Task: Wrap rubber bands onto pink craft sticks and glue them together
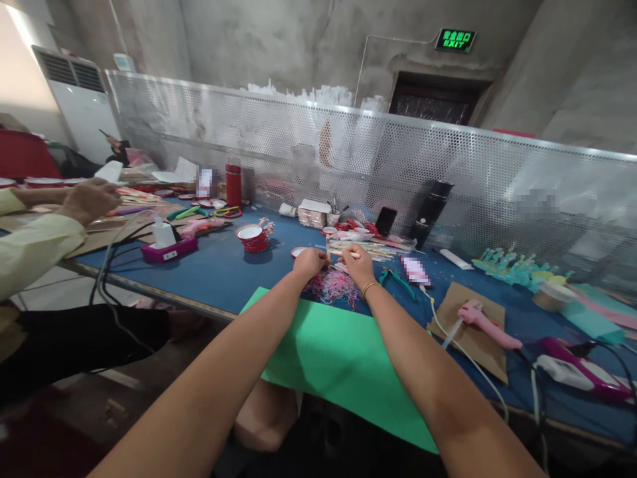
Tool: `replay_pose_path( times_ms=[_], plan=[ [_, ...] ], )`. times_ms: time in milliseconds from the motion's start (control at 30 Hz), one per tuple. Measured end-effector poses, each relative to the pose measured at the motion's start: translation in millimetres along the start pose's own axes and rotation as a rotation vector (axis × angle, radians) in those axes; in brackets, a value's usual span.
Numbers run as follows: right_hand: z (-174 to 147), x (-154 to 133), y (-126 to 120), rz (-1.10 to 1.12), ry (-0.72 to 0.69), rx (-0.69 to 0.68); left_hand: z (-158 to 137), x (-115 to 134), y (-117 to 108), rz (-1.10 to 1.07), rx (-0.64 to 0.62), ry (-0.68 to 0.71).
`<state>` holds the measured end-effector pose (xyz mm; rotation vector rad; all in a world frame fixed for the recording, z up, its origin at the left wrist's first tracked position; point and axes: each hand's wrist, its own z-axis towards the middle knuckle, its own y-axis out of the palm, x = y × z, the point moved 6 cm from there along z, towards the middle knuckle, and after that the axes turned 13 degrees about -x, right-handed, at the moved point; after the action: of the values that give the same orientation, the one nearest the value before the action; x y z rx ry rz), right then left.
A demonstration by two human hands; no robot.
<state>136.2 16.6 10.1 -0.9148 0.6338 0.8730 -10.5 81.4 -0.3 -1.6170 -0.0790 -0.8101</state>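
My right hand [358, 267] is closed around a short pale wooden stick [354, 255], which points toward my other hand. Close beside it, my left hand [309, 264] pinches a thin pale stick [328, 247] that stands nearly upright; its lower end is hidden by the fingers. Beneath both hands lies a tangled heap of pink, white and blue threads [334, 289]. A white disc with a red rim [297, 252] lies just behind my left hand. Under my forearms a green sheet [343, 352] overhangs the table's front edge.
Red-rimmed round pieces [253, 243] stand stacked on the blue table [213, 282]. Teal pliers [398, 282] and a phone [416, 271] lie right of my hands. Farther right, a pink glue gun [490, 325] rests on cardboard [455, 302]. A co-worker's hand [92, 199] is at left.
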Motion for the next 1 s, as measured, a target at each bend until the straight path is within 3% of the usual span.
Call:
replay_pose_path(
  times_ms=[600, 1000],
  plan=[
    [2.9, 7.8, -2.6, 0.047, 0.024, 0.051, 0.5, -0.6, 0.2, 0.009, -0.011, -0.037],
    [-1.2, -2.6, -1.0, 0.069, 0.010, 0.027, 0.9, -0.2, 0.1, 0.016, -0.014, -0.023]
  ],
)
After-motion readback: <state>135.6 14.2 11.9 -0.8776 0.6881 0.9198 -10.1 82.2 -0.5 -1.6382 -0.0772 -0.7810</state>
